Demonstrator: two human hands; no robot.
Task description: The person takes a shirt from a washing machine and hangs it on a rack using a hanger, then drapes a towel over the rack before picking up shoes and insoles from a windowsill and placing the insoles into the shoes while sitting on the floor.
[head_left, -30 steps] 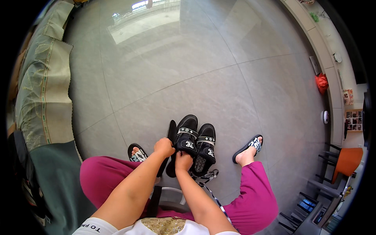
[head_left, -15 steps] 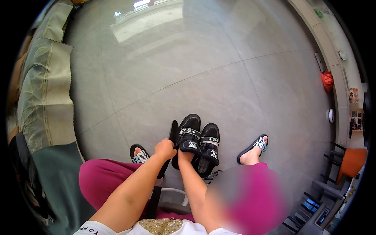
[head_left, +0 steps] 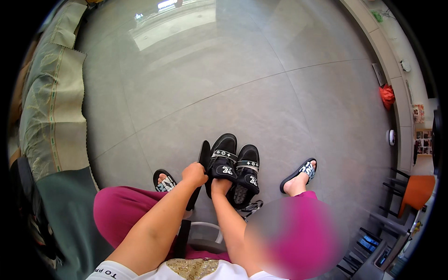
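Observation:
A pair of black shoes stands in front of me, each with a black-and-white patterned strap and a white emblem on the tongue. My left hand (head_left: 194, 175) is closed around a long, flat black insole (head_left: 204, 154), held upright along the outer side of the left shoe (head_left: 225, 151). Into the opening of that shoe reaches my right hand (head_left: 220, 186), its fingers hidden under the tongue. Touching it on the right is the other shoe (head_left: 248, 163), with a patterned lining showing at its heel opening.
My feet, in black slides with white lettering (head_left: 164, 182), are spread on the grey tiled floor (head_left: 186, 84). A grey bin with a white rim (head_left: 205, 226) sits between my legs. A covered sofa (head_left: 70, 107) runs along the left; an orange chair (head_left: 417, 193) stands at right.
Both hands and the shoes appear slightly higher and further left in the picture, along with the surroundings. My grip on the insole is unchanged, and the right hand stays in the shoe.

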